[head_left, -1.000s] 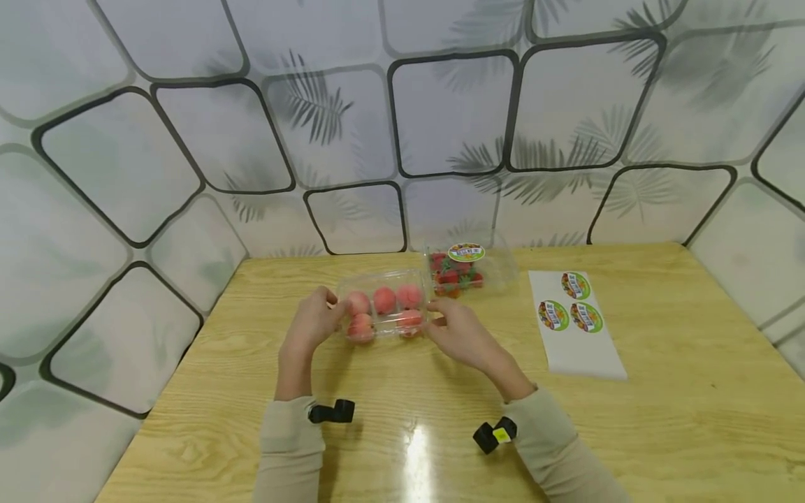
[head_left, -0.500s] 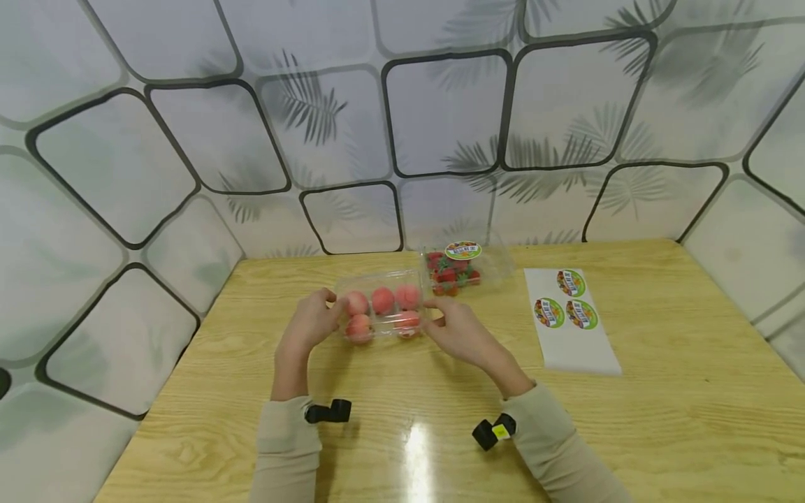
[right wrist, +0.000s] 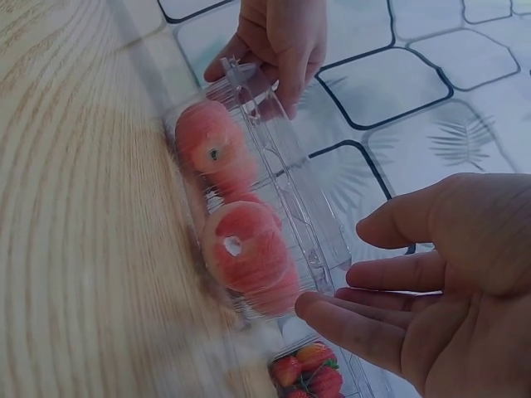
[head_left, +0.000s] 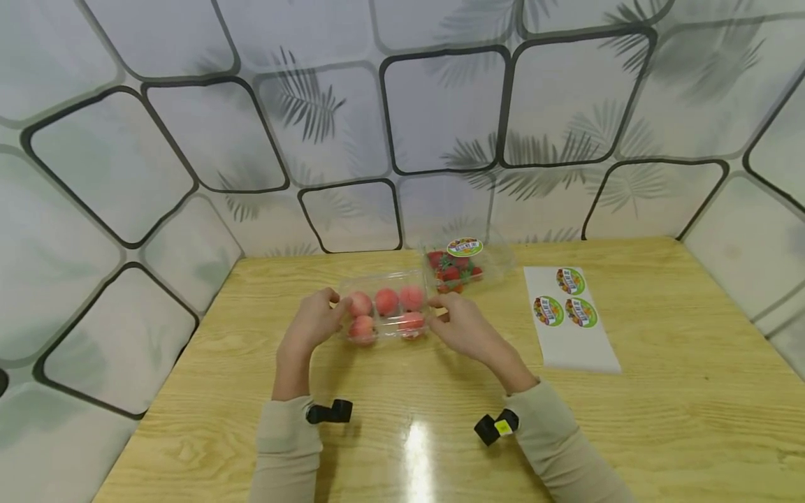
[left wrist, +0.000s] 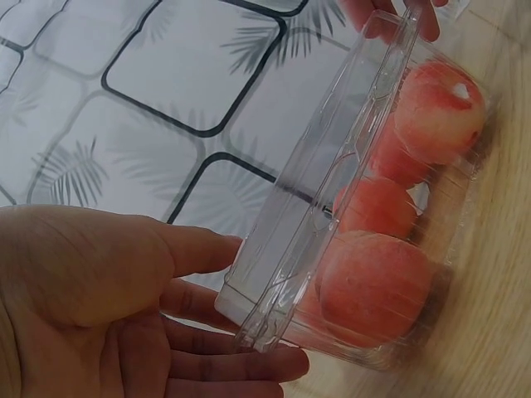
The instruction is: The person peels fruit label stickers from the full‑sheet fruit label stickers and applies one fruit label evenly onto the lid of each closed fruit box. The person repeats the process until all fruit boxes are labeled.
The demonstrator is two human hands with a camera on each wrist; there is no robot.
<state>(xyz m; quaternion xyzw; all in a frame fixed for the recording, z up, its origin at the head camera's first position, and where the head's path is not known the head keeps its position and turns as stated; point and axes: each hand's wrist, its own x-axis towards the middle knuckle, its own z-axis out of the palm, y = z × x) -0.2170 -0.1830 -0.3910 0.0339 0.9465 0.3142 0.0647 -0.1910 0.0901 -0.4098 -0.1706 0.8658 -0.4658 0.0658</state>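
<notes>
A clear plastic clamshell box (head_left: 377, 279) with its lid down stands on the table, holding several pinkish-red peaches (left wrist: 373, 286). My left hand (head_left: 311, 321) grips its left end; in the left wrist view the thumb is at the lid's corner and the other fingers lie below the rim. At the opposite end is my right hand (head_left: 465, 332). The right wrist view shows this hand's fingers (right wrist: 357, 327) nearly straight, with their tips right at the box's corner and the thumb spread away from them.
Behind and to the right, a second clear box (head_left: 499, 255) holds strawberries (head_left: 449, 274) and bears an oval fruit sticker (head_left: 465, 246). A white sheet (head_left: 575, 349) with 3 round stickers lies on the right of the wooden table (head_left: 679, 391). A patterned backdrop (head_left: 446, 112) rises behind.
The peach box and both hands have shifted very slightly to the right over the last half second. The lid has stayed down, and the strawberry box and sticker sheet have stayed in place.
</notes>
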